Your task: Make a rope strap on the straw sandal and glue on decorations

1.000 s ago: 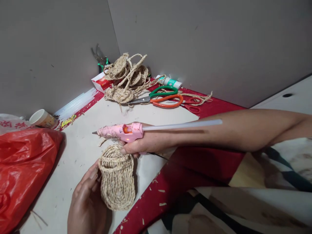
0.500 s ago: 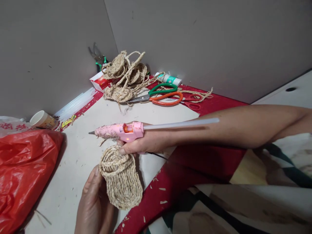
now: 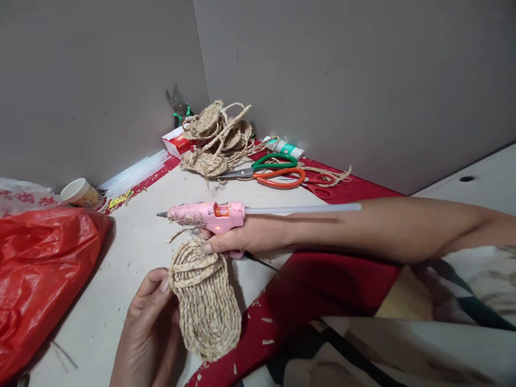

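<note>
My right hand [image 3: 245,239] is wrapped around a pink hot glue gun [image 3: 221,215], its nozzle pointing left. A long clear glue stick [image 3: 302,208] sticks out of the back of the gun, over my forearm. The same hand's thumb also touches the upper edge of a small woven straw slipper [image 3: 209,306], with a braided strap across its upper part. From the left, my left hand [image 3: 147,317] pinches the slipper's edge between thumb and fingers; some fingers are hidden behind it. A loose end of straw cord [image 3: 179,234] lies just under the gun's barrel.
Behind are coiled straw braids [image 3: 217,134], scissors with green and orange handles [image 3: 278,171], red-handled scissors [image 3: 322,185], pruning shears [image 3: 179,107] and a white-green tube [image 3: 286,147]. At left are a paper cup [image 3: 83,193], glue sticks [image 3: 137,172] and a red plastic bag [image 3: 48,269].
The view has shifted slightly, so most things sit a little further right. My left thumb and fingers have moved slightly along the slipper's edge. Both holds stay the same.
</note>
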`<state>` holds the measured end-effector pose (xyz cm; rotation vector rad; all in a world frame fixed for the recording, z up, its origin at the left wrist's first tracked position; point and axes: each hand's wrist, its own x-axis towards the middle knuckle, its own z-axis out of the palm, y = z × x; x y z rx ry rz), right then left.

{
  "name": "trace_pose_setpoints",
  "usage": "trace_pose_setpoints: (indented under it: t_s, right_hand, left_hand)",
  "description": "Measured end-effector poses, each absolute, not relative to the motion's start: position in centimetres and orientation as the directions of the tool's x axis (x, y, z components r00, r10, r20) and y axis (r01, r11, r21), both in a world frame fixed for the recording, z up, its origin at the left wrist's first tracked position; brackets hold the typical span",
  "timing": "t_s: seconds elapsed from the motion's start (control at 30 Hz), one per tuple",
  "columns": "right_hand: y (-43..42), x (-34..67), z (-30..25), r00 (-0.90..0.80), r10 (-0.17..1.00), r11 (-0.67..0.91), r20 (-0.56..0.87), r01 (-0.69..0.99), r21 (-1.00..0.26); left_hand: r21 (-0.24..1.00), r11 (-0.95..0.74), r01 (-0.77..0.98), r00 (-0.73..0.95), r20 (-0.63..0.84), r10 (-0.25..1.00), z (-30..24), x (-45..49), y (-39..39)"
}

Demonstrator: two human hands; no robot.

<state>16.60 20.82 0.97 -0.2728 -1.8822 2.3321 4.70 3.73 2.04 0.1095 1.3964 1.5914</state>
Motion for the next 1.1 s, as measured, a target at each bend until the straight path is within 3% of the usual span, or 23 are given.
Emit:
trace_pose_setpoints:
  t_s: [0.2,0.3,0.37,0.43,0.5,0.57,0.7,0.87,1.1]
  right_hand:
    - [20.9,16.5,0.6,-0.942,0.306,-0.219,-0.142,0.075,-0.973]
    - [21.1,16.5,0.8,-0.939,0.314,-0.209,-0.142,0.078,-0.975]
    - [21.1,16.5,1.0,-0.933,0.325,-0.185,-0.152,0.094,-0.978]
    - [21.1,16.6,1.0,-0.931,0.336,-0.151,-0.144,0.098,-0.984]
    - [21.1,16.6,0.9,-0.929,0.349,-0.111,-0.126,0.093,-0.989]
    - [21.0,16.7,0.8,-0.925,0.36,-0.071,-0.121,0.102,-0.992]
    - [20.8,17.0,0.7,-0.927,0.35,-0.052,-0.138,0.128,-0.99]
    - [20.7,16.7,0.2,-0.914,0.369,-0.137,-0.166,0.123,-0.983]
    - [20.6,16.3,-0.1,-0.93,0.337,-0.222,-0.147,0.073,-0.972]
  left_hand:
    - [0.839,0.202,-0.506,-0.564,-0.498,0.658,1.0,3.8,3.3]
    - [0.91,0.251,-0.33,-0.687,-0.414,0.598,0.9,3.7,3.0]
    - [0.955,0.291,-0.048,-0.809,-0.208,0.549,1.0,3.9,2.9]
    - [0.919,0.241,0.311,-0.823,0.134,0.552,1.0,4.3,3.0]
    - [0.775,0.091,0.626,-0.646,0.45,0.616,0.7,4.5,3.1]
    - [0.599,0.019,0.8,-0.462,0.596,0.657,0.1,4.6,3.1]
    - [0.419,0.039,0.907,-0.352,0.705,0.616,-1.0,4.4,3.1]
    - [0.197,-0.013,0.98,-0.154,0.805,0.573,-1.4,3.9,3.2]
    - [0.206,-0.044,0.978,-0.141,0.797,0.587,-0.7,4.5,2.9]
